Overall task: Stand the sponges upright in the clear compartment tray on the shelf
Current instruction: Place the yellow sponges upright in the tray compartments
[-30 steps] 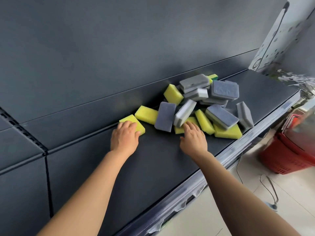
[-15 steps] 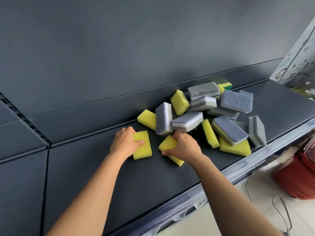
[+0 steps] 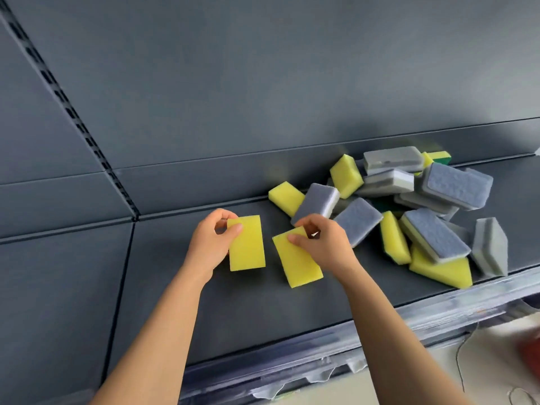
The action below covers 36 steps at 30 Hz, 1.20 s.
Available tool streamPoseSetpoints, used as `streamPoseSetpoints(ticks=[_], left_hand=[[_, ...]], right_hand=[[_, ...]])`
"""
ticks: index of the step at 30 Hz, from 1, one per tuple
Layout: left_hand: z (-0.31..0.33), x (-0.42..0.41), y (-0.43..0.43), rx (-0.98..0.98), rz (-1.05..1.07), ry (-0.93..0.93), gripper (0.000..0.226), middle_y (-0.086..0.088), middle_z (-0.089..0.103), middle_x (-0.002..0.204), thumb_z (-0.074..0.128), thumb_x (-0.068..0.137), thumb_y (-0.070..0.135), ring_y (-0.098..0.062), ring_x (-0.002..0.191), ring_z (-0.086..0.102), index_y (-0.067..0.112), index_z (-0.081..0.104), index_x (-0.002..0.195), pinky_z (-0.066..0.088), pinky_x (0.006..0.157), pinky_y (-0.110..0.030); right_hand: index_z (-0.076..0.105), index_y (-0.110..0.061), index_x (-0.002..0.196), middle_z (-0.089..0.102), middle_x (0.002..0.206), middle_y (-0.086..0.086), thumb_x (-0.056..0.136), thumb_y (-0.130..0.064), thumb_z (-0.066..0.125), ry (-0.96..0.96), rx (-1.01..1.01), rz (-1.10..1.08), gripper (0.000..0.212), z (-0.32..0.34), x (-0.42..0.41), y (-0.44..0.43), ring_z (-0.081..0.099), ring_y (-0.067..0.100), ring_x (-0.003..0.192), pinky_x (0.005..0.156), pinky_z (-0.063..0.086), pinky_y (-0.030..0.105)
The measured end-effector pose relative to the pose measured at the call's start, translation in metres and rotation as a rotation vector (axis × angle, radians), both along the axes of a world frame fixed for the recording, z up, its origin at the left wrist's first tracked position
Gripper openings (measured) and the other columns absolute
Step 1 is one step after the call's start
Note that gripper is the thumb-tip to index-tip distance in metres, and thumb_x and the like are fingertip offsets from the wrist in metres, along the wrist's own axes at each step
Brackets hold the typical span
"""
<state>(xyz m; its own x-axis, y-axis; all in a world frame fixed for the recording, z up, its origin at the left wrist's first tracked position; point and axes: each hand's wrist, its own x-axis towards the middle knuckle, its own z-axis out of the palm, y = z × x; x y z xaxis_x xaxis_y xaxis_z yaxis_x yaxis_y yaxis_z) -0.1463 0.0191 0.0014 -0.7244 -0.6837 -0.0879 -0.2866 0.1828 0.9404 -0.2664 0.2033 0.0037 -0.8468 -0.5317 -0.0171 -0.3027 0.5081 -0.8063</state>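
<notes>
Left hand [image 3: 209, 247] pinches 1 yellow sponge [image 3: 247, 247] by its top corner and right hand [image 3: 324, 244] a second yellow sponge [image 3: 298, 261], probably to stand both upright, over the shelf [image 3: 233, 311] beside the sponge pile [image 3: 432, 206]; clear tray unseen

Looks like a shop, i.e. a retail aisle. Dark grey metal shelf [image 3: 263, 311] w/ matching back panels [image 3: 263, 83] and a slotted upright [image 3: 67, 109] at far left. Clear plastic strip [image 3: 380, 340] runs along the near shelf edge (typ. price-label rail). Many near-identical sponges [image 3: 455, 185], yellow & grey, heaped like stock at right. Pale floor [image 3: 409, 387] below, w/ a blurred red shape [image 3: 530, 349] near right.
</notes>
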Motion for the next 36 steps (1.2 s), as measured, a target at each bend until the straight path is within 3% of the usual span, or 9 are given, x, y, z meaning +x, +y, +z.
streamPoseSetpoints(ticks=[5, 11, 16, 26, 34, 36], left_hand=[[0.006, 0.045, -0.002, 0.055, 0.145, 0.105, 0.019, 0.002, 0.062, 0.089, 0.059, 0.089, 0.015, -0.016, 0.081, 0.055, 0.03, 0.061, 0.079, 0.044, 0.068, -0.034], [0.009, 0.104, -0.006, 0.089, 0.27, 0.155, 0.02, 0.004, 0.062, 0.087, 0.058, 0.09, 0.016, -0.016, 0.08, 0.054, 0.031, 0.063, 0.078, 0.043, 0.069, -0.035], [0.008, 0.176, -0.014, 0.08, 0.4, 0.205, 0.022, -0.001, 0.063, 0.089, 0.056, 0.091, 0.014, -0.018, 0.081, 0.055, 0.03, 0.064, 0.079, 0.045, 0.07, -0.038], [0.004, 0.335, -0.04, 0.045, 0.586, 0.244, 0.024, 0.012, 0.064, 0.079, 0.058, 0.09, 0.013, -0.005, 0.074, 0.057, 0.033, 0.065, 0.078, 0.048, 0.065, -0.029], [0.006, 0.453, -0.069, 0.041, 0.67, 0.242, 0.021, 0.013, 0.064, 0.085, 0.06, 0.089, 0.018, -0.009, 0.076, 0.056, 0.037, 0.065, 0.08, 0.044, 0.063, -0.023], [0.006, 0.48, -0.078, 0.027, 0.689, 0.232, 0.02, 0.01, 0.064, 0.09, 0.061, 0.089, 0.018, -0.01, 0.084, 0.057, 0.036, 0.065, 0.08, 0.045, 0.069, -0.024]], right_hand=[[0.065, -0.037, 0.089, 0.047, 0.068, -0.011, 0.079, -0.033, 0.072, -0.042, -0.28, 0.021, 0.012, 0.007, 0.023, -0.024, 0.044, 0.001, 0.059, 0.056, 0.037, 0.01], [0.065, -0.04, 0.084, 0.055, 0.069, -0.009, 0.079, -0.031, 0.073, -0.1, -0.433, 0.066, 0.013, 0.017, 0.06, -0.054, 0.048, 0.003, 0.064, 0.064, 0.044, 0.02], [0.068, -0.033, 0.089, 0.061, 0.078, -0.004, 0.08, -0.03, 0.072, -0.099, -0.437, 0.195, 0.01, 0.024, 0.118, -0.093, 0.048, 0.006, 0.067, 0.065, 0.043, 0.022], [0.068, -0.032, 0.088, 0.058, 0.073, -0.008, 0.08, -0.028, 0.072, -0.115, -0.445, 0.384, 0.01, 0.032, 0.258, -0.169, 0.047, 0.008, 0.065, 0.064, 0.042, 0.024], [0.068, -0.033, 0.087, 0.052, 0.067, -0.014, 0.08, -0.029, 0.073, -0.122, -0.46, 0.489, 0.01, 0.029, 0.377, -0.222, 0.045, 0.003, 0.062, 0.062, 0.039, 0.02], [0.068, -0.033, 0.087, 0.051, 0.067, -0.014, 0.079, -0.03, 0.073, -0.116, -0.464, 0.51, 0.01, 0.027, 0.404, -0.236, 0.045, 0.004, 0.062, 0.063, 0.04, 0.02]])
